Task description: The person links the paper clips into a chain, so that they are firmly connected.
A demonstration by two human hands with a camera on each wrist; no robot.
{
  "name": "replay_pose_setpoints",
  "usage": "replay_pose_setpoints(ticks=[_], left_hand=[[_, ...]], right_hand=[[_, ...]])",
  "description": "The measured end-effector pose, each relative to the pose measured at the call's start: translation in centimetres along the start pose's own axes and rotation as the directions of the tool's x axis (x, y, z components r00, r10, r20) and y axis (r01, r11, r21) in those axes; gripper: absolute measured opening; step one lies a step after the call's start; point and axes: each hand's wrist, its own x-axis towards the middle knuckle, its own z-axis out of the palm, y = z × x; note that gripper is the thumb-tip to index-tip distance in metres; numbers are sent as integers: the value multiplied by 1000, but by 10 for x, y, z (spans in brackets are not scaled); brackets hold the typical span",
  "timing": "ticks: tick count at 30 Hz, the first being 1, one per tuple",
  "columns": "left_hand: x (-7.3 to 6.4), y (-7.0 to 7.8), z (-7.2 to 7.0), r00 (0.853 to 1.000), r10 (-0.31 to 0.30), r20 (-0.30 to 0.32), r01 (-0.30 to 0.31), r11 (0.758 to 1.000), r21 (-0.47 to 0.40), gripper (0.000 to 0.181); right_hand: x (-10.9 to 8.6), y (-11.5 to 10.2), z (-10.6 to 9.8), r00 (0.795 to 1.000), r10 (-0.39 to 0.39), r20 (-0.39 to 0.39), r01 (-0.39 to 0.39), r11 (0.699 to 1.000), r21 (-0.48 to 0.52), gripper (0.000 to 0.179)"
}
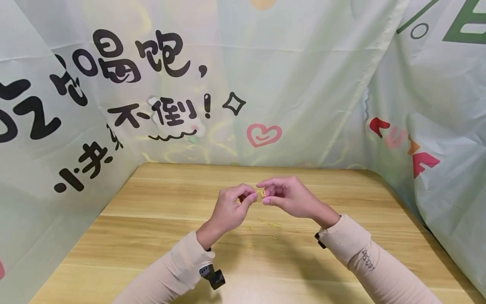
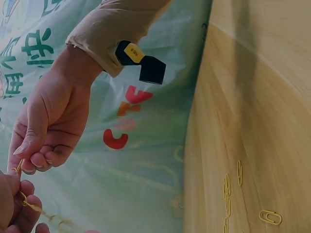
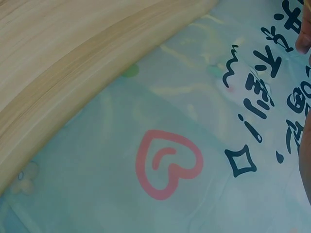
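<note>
Yellow paper clips (image 1: 263,193) are held between my two hands, raised above the wooden table. My left hand (image 1: 232,207) pinches a paper clip between thumb and fingers. Facing it, my right hand (image 1: 292,197) grips another clip with its thumb and fingertips. In the left wrist view, a short string of linked clips (image 2: 36,208) hangs by the left hand's fingers, its far end blurred. Whether the clips between the hands are joined cannot be made out. Only a sliver of a hand (image 3: 306,34) shows in the right wrist view.
Several loose yellow paper clips (image 1: 274,225) lie on the wooden table (image 1: 152,236) below the hands. A printed cloth (image 1: 303,84) hangs behind the table and along both sides. A small black camera (image 1: 212,276) is strapped at the left wrist.
</note>
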Motion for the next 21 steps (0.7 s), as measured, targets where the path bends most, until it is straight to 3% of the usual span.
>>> replay_pose_setpoints(ticks=[6, 16, 21], left_hand=[[0, -1, -1, 1000, 1, -28, 1, 998, 56, 5], [1, -1, 2, 1000, 30, 8, -30, 997, 70, 5], [1, -1, 1, 1000, 19, -20, -18, 997, 77, 5]], right_hand=[[0, -2, 0, 1000, 26, 5, -26, 1000, 7, 32], [0, -5, -3, 999, 40, 12, -40, 999, 10, 32], [0, -5, -4, 999, 32, 21, -32, 999, -8, 33]])
